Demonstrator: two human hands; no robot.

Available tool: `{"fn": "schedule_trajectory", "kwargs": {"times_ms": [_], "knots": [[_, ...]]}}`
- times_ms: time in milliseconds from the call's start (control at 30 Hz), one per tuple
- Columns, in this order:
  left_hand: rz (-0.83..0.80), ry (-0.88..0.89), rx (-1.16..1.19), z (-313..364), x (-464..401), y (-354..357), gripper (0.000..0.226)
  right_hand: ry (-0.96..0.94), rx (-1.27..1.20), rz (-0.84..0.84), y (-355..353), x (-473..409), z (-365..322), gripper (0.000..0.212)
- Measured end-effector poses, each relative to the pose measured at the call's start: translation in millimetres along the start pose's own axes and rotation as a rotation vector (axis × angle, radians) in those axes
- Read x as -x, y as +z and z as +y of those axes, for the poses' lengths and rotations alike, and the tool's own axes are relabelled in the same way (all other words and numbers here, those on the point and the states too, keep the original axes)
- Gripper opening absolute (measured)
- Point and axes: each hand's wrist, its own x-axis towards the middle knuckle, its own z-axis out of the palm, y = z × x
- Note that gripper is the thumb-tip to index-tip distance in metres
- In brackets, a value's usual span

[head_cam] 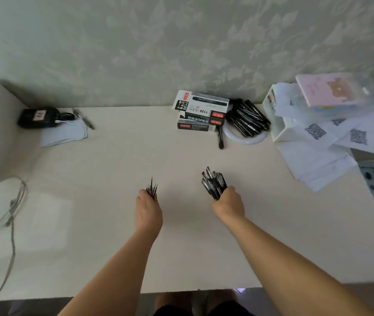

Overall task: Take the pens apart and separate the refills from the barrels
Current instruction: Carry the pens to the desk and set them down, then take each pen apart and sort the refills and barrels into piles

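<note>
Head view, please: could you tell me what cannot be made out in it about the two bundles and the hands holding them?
- Refills: count too small and blurred to tell; lower ends hidden in the left hand.
- Barrels: count unclear, as they overlap; lower ends hidden in the right hand.
- Each hand's grip: fingers curl underneath, hidden by the hand's back.
- Whether any barrel holds a refill: too blurred.
</note>
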Motion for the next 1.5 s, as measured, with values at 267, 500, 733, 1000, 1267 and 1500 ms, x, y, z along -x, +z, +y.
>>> {"fn": "schedule_trajectory", "kwargs": {"times_ms": [267,500,733,1000,1267,1500], "knots": [[0.084,0.083,-0.267,-1,-48,23,0.02,-0.024,0.136,0.233,40,4,-19,0.046],[0.298,0.033,-0.221,-6,-57,47,0.016,-0.133,0.221,0.429,56,-4,-14,0.065],[0.395,0.172,-0.272,-15,-66,60,0.035,-0.297,0.306,0.629,74,-29,-2,0.112],[0.538,0.371,-0.425,-29,-65,65,0.031,-0.399,0.398,0.683,87,-51,4,0.121],[0.652,0.632,-0.296,-30,-41,47,0.049,-0.562,0.391,0.909,82,-35,18,0.09],[0.617,0.906,-0.278,-34,-29,67,0.032,-0.871,0.492,1.087,88,-22,18,0.045]]}}
